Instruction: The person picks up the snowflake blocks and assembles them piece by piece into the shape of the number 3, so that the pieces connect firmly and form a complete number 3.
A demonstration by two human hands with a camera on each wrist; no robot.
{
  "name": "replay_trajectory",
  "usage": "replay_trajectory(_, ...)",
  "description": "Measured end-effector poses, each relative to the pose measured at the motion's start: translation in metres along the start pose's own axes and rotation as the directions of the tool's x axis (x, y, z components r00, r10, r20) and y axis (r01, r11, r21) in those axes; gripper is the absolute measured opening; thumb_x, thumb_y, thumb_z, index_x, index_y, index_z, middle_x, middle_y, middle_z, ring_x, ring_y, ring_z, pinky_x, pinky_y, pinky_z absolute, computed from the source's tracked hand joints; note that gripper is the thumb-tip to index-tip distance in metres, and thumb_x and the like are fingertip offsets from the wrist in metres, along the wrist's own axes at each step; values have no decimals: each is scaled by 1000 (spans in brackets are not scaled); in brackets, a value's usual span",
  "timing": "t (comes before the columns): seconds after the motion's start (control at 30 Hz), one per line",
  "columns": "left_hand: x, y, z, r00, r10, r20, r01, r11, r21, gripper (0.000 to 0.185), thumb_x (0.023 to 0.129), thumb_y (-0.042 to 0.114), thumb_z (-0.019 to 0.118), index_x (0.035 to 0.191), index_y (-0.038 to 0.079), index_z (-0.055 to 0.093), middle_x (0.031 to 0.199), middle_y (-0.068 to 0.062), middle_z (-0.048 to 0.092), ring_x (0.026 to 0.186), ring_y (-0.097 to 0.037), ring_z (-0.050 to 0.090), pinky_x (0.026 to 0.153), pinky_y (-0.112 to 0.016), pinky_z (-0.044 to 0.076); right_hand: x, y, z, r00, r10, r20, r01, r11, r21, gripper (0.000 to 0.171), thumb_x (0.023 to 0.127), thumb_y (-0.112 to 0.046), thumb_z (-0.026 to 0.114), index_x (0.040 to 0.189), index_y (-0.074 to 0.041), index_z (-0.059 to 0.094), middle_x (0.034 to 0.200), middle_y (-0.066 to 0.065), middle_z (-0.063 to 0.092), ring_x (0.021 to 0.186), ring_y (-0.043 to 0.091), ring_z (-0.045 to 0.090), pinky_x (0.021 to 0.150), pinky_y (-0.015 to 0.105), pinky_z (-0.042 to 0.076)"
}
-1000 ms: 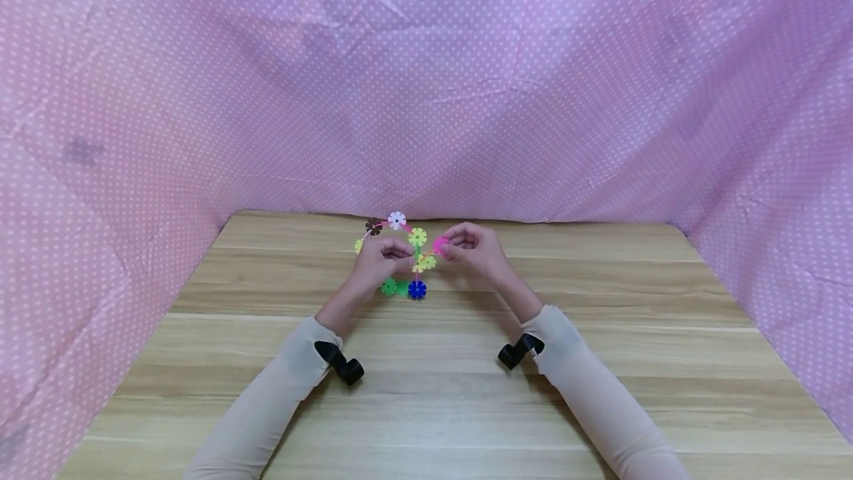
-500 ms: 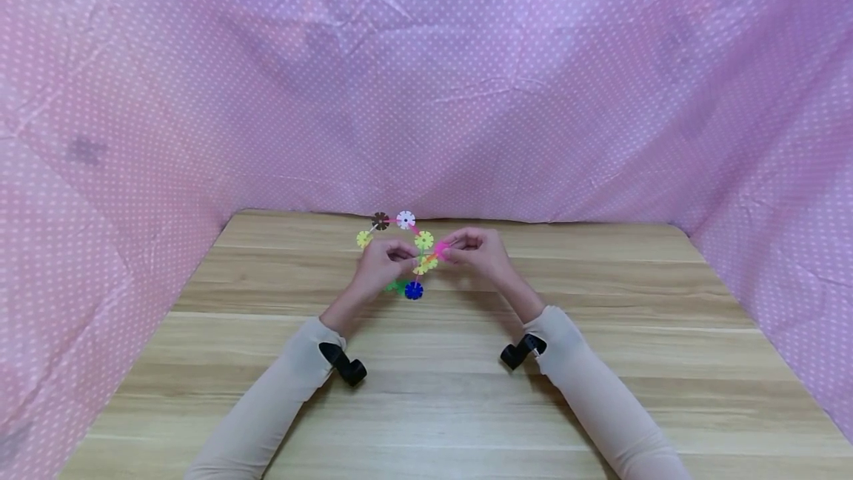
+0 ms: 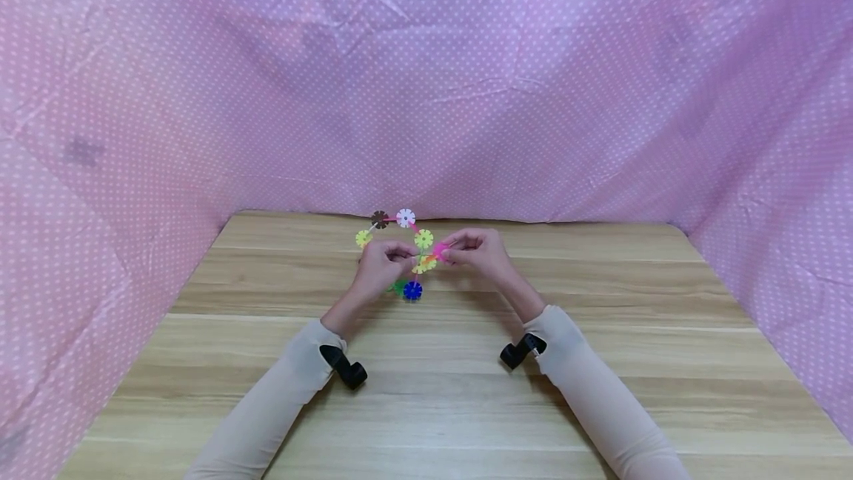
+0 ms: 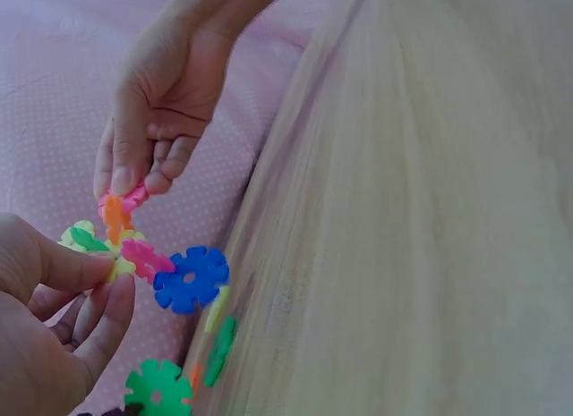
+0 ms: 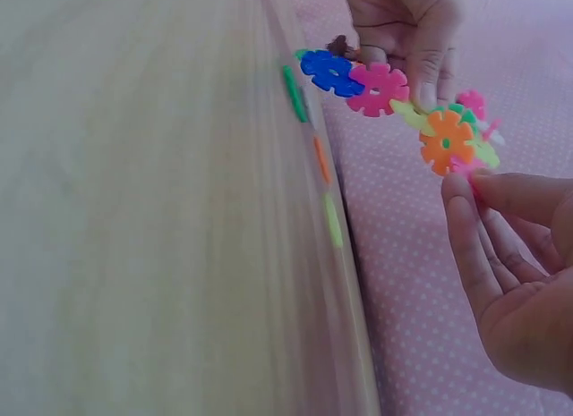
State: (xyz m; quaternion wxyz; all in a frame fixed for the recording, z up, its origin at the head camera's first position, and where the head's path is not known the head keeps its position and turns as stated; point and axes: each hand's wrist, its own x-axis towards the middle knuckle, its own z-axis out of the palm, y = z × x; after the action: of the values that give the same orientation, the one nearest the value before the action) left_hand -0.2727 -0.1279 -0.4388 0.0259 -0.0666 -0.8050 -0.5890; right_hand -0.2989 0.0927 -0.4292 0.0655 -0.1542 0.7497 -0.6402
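Notched plastic snowflake discs are linked edge to edge into a ring held up between both hands. In the head view its white disc [image 3: 406,218] and brown disc [image 3: 380,219] are at the far side, its blue disc [image 3: 412,290] nearest. My left hand [image 3: 381,268] pinches a yellow disc [image 4: 122,267] of the ring between thumb and fingers. My right hand [image 3: 481,252] pinches a pink disc [image 4: 134,198], which meets an orange disc [image 5: 447,142] beside that yellow one. Part of the ring is hidden behind my left hand.
In the right wrist view, a green disc [image 5: 294,94], an orange piece [image 5: 322,159] and a yellow piece [image 5: 333,221] show along the edge of the wooden table [image 3: 426,406]. A pink dotted cloth [image 3: 426,95] hangs behind and at both sides.
The ring has turned slightly, its far discs shifting right and the green disc near the blue one becoming more hidden. My left hand has moved a little right, toward the right hand.
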Motion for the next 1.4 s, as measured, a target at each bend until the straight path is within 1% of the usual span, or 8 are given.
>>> replay_trajectory(0.2,-1,2,0,1000,-26,-3,26,998,-55,11,86,-6,74,96,-5,76,89,-21,75,67,-10,64,62,-25,60,-1,0,1,1000,0,-15,0,1000,-3,21,89,3,75,109,9,71,95,22,76,75,11,73,84,55,60)
replay_trajectory(0.43,-1,3,6,999,-49,15,49,998,-36,14,84,-5,77,97,-3,77,93,-19,77,69,-10,68,68,-27,62,-2,-1,-2,999,4,-37,-5,1000,-6,23,90,-1,75,111,7,72,101,24,76,84,27,75,86,53,60)
replay_trajectory(0.7,-1,0,10,993,-114,-6,112,985,-133,17,83,-10,75,99,-7,75,94,-24,75,65,-8,66,64,-22,61,0,3,-3,995,78,-57,-78,997,0,25,90,-4,76,111,9,71,92,7,79,77,10,74,80,36,64)
replay_trajectory(0.93,-1,-1,8,993,-120,2,118,979,-166,18,83,-10,74,102,-11,72,92,-21,74,67,-7,65,66,-22,61,3,4,-1,993,106,-58,-105,994,17,26,90,-2,75,112,11,69,83,-3,77,75,7,73,84,39,63)
replay_trajectory(1.1,2,2,-11,982,-135,133,144,988,-60,20,89,1,74,107,-6,73,98,-17,76,75,-9,68,73,-27,62,3,2,0,992,114,-48,-114,993,6,26,91,-3,75,113,10,68,84,-3,77,77,9,73,92,50,59)
replay_trajectory(1.23,2,16,-35,970,-94,226,60,986,153,19,93,16,74,105,2,76,95,-13,76,81,-19,69,72,-32,59,3,0,-1,994,108,-35,-107,994,18,25,91,-2,74,113,10,68,84,-2,76,82,16,75,96,57,55)
replay_trajectory(1.3,1,25,-46,974,-56,218,5,974,229,18,93,21,75,103,6,77,94,-10,75,84,-22,68,70,-31,57,2,-2,0,995,100,-27,-100,995,14,25,91,-2,74,113,10,68,85,-2,77,82,16,75,96,57,55)
replay_trajectory(1.4,0,35,-55,986,36,162,-73,970,232,17,92,21,76,101,7,77,94,-9,75,84,-23,68,69,-27,55,1,-5,1,996,94,-2,-94,996,11,26,91,-2,74,113,10,69,89,2,77,81,13,74,96,57,55)
